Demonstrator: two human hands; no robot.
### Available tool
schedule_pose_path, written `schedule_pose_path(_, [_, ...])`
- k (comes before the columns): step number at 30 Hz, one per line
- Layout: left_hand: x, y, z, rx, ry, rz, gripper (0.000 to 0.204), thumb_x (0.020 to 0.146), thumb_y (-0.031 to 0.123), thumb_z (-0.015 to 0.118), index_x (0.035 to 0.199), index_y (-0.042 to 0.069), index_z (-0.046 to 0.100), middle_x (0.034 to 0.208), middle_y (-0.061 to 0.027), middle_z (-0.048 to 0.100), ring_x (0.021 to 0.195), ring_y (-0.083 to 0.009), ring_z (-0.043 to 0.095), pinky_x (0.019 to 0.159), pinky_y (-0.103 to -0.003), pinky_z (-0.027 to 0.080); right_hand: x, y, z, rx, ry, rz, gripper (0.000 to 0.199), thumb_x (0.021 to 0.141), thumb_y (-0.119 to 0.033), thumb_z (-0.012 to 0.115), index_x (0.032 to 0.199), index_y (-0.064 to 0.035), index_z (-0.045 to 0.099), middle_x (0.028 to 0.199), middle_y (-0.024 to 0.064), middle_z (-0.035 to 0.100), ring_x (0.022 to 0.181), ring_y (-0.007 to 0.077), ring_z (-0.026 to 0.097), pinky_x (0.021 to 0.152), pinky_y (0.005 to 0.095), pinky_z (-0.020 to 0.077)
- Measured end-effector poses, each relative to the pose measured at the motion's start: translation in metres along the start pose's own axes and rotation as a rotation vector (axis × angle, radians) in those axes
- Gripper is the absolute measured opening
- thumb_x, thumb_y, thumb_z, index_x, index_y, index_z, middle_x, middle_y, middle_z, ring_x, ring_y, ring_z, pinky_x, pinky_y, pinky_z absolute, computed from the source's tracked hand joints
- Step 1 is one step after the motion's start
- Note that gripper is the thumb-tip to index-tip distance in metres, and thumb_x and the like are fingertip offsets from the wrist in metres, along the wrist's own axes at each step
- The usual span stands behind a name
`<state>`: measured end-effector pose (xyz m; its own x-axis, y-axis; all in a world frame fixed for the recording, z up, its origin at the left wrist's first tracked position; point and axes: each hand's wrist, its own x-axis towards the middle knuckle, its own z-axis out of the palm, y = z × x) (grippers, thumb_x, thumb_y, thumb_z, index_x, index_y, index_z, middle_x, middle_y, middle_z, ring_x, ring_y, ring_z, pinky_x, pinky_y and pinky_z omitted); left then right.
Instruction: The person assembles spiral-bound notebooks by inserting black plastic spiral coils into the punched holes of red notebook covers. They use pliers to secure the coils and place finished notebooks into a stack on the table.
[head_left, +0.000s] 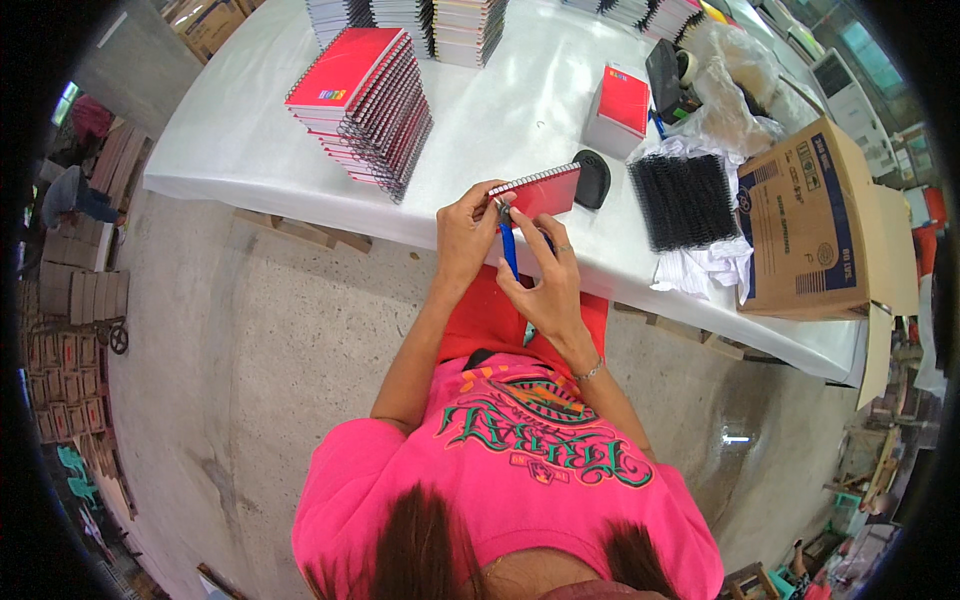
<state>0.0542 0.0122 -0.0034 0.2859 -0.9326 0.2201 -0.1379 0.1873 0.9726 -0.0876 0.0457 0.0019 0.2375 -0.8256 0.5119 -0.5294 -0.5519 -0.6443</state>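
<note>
My left hand (466,236) grips a red spiral notebook (548,192) by its left end, just over the table's near edge. A wire coil runs along the notebook's upper side. Blue-handled pliers (508,250) are in my right hand (552,280), their metal jaws at the coil's left end beside my left fingertips. Whether the jaws touch the wire is too small to tell. A black oval object (592,180) lies on the table right behind the notebook.
A tall stack of red spiral notebooks (365,105) stands left on the white table (230,150). Right of me are a block of red-covered pads (617,105), a pile of black coils (685,203) on white paper, and an open cardboard box (805,225). More book stacks (465,30) stand behind.
</note>
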Motion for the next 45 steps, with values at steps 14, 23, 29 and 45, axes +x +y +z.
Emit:
schedule_pose_path(14, [-0.017,0.007,0.001,0.194,0.020,0.147,0.024,0.093,0.002,0.057,0.115,0.003,0.066,0.093,-0.0161,0.074,0.081,-0.0245,0.074,0.069,-0.033,0.056,0.010,0.001,-0.025,1.301,-0.369,0.502,0.050,0.093,-0.018,0.060,0.139,-0.0054,0.045,0.114,0.0201,0.059,0.098,0.0306,0.068,0.086,0.0397,0.0556])
schedule_pose_path(23, [-0.009,0.039,-0.020,0.253,0.184,0.155,0.027,0.091,0.009,0.068,0.118,0.005,0.069,0.070,-0.0107,0.066,0.060,-0.0097,0.055,0.055,-0.029,0.045,0.020,0.031,-0.076,0.520,-0.267,0.532,0.040,0.098,-0.021,0.050,0.134,-0.0032,0.046,0.117,0.0196,0.057,0.101,0.0281,0.060,0.088,0.0401,0.0494])
schedule_pose_path(29, [0.034,0.137,-0.081,0.126,0.316,0.277,0.037,0.093,0.009,0.067,0.130,0.005,0.064,0.097,-0.0019,0.073,0.082,-0.0044,0.061,0.076,-0.023,0.051,0.027,0.106,-0.055,-0.588,0.106,0.424,0.046,0.093,-0.020,0.057,0.134,-0.0027,0.047,0.119,0.0253,0.049,0.109,0.0416,0.050,0.092,0.0483,0.0433])
schedule_pose_path(45, [0.209,0.202,-0.221,0.442,-0.039,0.101,0.041,0.093,0.012,0.038,0.126,0.007,0.060,0.117,-0.0059,0.062,0.105,-0.0160,0.058,0.093,-0.033,0.046,0.021,0.118,-0.013,-0.663,0.311,0.258,0.046,0.092,-0.020,0.063,0.133,-0.0047,0.053,0.131,0.0244,0.050,0.122,0.0392,0.047,0.106,0.0510,0.0347])
